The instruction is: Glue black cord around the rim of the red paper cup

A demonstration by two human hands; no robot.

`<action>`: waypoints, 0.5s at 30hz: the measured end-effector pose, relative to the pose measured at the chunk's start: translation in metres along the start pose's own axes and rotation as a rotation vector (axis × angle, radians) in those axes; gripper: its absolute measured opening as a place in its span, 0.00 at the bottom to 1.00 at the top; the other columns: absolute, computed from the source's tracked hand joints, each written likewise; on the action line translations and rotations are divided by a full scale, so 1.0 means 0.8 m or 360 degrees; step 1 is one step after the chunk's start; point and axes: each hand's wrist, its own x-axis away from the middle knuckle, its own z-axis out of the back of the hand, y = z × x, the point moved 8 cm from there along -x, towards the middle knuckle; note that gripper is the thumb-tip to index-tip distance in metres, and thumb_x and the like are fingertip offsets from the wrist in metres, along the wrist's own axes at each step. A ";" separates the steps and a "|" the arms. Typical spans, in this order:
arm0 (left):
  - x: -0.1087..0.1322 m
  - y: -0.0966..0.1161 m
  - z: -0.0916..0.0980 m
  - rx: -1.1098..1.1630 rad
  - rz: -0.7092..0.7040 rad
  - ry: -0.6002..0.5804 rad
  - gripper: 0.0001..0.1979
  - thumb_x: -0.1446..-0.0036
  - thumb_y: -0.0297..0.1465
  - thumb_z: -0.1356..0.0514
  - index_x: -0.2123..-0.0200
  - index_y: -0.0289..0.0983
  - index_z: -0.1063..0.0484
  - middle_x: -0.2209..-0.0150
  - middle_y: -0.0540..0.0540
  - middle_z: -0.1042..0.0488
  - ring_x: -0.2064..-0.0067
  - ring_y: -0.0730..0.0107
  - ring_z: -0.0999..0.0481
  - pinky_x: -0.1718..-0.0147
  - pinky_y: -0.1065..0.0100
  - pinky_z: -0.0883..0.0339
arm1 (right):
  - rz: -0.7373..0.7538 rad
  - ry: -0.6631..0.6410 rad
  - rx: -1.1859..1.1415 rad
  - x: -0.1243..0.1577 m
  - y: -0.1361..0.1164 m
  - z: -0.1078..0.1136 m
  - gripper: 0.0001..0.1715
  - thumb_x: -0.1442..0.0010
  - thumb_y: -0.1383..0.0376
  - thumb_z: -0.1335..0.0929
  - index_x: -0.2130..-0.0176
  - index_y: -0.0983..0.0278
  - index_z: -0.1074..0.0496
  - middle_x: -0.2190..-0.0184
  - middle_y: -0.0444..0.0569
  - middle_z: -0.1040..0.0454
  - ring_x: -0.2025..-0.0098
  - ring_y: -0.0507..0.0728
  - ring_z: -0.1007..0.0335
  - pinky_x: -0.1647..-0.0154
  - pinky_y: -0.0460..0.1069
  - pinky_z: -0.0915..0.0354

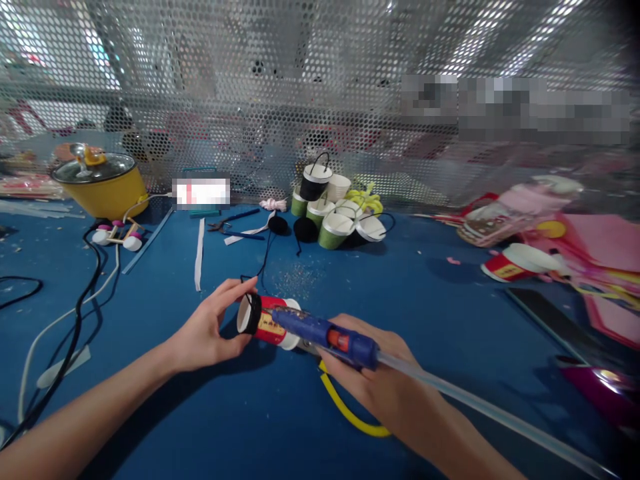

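My left hand (215, 327) grips the end of a red paper cup (270, 320) lying on its side, with black yarn wound round that end. From the wound band a black strand leads back to a small black ball of yarn (278, 225). My right hand (385, 360) is wrapped round a blue hot glue gun (320, 330). Its nozzle points left, over the cup near the yarn band; whether it touches cannot be told. A long clear glue stick (490, 407) sticks out of the gun's rear. Part of the right hand's fingers is hidden behind the gun.
Several wrapped cups (336, 230) with handles stand at the back middle. A yellow pot (107, 183) with a glass lid is back left, pliers (217, 227) nearer. Cables (80, 300) run down the left. At right lie another red cup (515, 262) and a phone (545, 320).
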 end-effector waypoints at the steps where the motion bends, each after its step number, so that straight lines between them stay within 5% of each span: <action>1: 0.000 0.001 -0.001 -0.0012 0.0002 -0.0015 0.35 0.53 0.24 0.40 0.40 0.42 0.44 0.51 0.42 0.38 0.50 0.60 0.35 0.51 0.59 0.36 | -0.0006 0.0006 -0.0006 -0.001 0.000 0.001 0.04 0.45 0.68 0.37 0.72 0.60 0.35 0.77 0.45 0.29 0.77 0.54 0.33 0.77 0.47 0.41; 15: -0.001 0.002 0.000 -0.0008 -0.0052 0.0002 0.34 0.52 0.24 0.41 0.40 0.41 0.44 0.51 0.41 0.38 0.49 0.60 0.35 0.48 0.58 0.38 | -0.0061 -0.0082 -0.0068 0.008 0.002 -0.003 0.03 0.44 0.67 0.37 0.71 0.60 0.34 0.76 0.44 0.29 0.76 0.53 0.34 0.76 0.47 0.41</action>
